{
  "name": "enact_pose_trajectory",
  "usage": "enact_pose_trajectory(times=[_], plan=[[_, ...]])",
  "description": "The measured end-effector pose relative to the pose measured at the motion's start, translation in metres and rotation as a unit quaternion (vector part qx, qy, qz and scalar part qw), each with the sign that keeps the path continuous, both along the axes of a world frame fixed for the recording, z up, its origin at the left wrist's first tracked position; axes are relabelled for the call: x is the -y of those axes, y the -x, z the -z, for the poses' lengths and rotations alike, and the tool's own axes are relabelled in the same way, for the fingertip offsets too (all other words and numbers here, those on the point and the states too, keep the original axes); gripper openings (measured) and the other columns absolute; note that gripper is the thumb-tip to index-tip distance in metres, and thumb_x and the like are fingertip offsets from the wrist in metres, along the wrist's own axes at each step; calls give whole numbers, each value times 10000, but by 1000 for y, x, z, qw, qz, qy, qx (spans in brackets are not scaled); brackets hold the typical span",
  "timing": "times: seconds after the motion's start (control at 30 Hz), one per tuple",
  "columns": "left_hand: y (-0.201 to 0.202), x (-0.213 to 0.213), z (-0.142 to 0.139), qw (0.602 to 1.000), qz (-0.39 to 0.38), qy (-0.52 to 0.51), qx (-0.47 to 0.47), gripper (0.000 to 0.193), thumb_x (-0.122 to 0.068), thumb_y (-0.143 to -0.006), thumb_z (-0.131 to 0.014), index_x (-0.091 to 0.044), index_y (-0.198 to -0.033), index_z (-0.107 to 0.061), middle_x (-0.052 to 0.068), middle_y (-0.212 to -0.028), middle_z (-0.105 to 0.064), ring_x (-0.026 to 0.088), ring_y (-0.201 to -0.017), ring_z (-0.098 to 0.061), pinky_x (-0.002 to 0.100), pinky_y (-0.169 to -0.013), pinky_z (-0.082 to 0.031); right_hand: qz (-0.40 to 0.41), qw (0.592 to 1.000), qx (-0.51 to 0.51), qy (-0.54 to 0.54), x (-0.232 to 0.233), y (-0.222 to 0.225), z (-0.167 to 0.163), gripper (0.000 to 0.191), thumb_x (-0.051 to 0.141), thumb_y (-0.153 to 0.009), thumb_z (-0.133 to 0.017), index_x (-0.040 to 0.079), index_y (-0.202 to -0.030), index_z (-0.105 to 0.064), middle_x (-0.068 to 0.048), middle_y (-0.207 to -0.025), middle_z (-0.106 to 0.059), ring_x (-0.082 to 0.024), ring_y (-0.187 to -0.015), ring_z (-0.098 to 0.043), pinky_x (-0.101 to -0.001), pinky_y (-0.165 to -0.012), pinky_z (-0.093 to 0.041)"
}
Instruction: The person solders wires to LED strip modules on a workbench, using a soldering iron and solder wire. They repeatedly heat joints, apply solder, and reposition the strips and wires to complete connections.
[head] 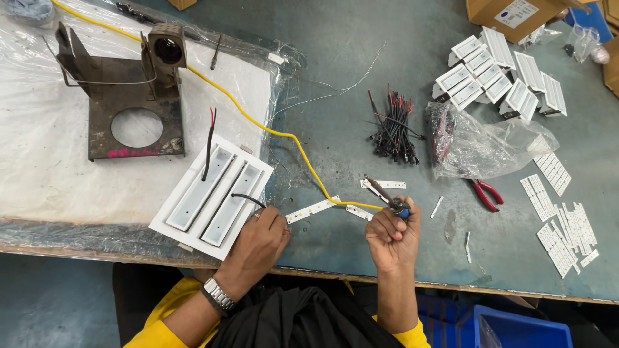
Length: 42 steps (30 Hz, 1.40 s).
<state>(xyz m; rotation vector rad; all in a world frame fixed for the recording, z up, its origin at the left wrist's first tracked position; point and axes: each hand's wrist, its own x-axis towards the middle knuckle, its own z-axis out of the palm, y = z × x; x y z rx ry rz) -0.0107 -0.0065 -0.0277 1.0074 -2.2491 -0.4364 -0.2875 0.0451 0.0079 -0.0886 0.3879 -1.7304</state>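
While the right hand [392, 233] grips a blue-handled soldering iron [385, 194] over a white LED strip [383, 184], the left hand [258, 241] pinches another strip [313, 209] beside the white two-channel metal housing [213, 194] near the bench's front edge; both channels look unfilled.

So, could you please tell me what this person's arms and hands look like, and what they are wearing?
Both hands are bare, with no gloves. The left hand has a ring on one finger and a silver metal-link wristwatch on the wrist. The right hand shows no jewellery. Bright yellow sleeves are pushed up past the forearms on both arms.
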Motion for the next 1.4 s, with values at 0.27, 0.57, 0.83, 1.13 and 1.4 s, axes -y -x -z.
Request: enact_pose_trajectory(times=[0.27,0.57,0.83,1.13,1.4], plan=[[0,-1,-1,1000,-2,16,10,126,-132,-849,-716,-37,-844,-634,97,-866,-536,253,-760,-617,379,-692,-515,-3,1000,-29,2,-1,1,-1,254,254,-1044,-612,45,-979,-741,32,-557,-537,-37,-434,-400,-186,-418,-315],[0,-2,-2,999,-6,47,27,135,-145,-876,-696,-51,-821,-618,102,-855,-522,257,-751,-600,379,-702,-504,179,852,-491,-8,-1,-11,7,215,221,-1039,-640,11,-1018,-678,-60,-747,-634,-92,-545,-528,-213,-494,-396],[1,-2,-2,999,-1,37,-11,137,-130,-862,-694,-47,-810,-598,111,-866,-519,269,-773,-597,384,-714,-506,223,682,-697,1,11,-25,21,197,160,-1036,-648,-35,-1029,-675,-117,-953,-707,-114,-626,-633,-209,-542,-492],[2,-3,-3,999,1,47,-13,124,-115,-859,-692,-50,-809,-599,103,-866,-525,256,-798,-604,375,-716,-515,212,685,-697,9,8,-27,26,212,178,-1044,-645,-30,-1019,-679,-126,-947,-714,-112,-634,-636,-211,-544,-501],[2,-4,-6,999,-4,47,12,139,-123,-859,-702,-52,-795,-603,102,-859,-526,244,-775,-601,364,-686,-515,204,687,-698,18,10,-29,28,215,181,-1043,-646,-30,-1010,-671,-127,-951,-716,-111,-636,-635,-212,-549,-500]])
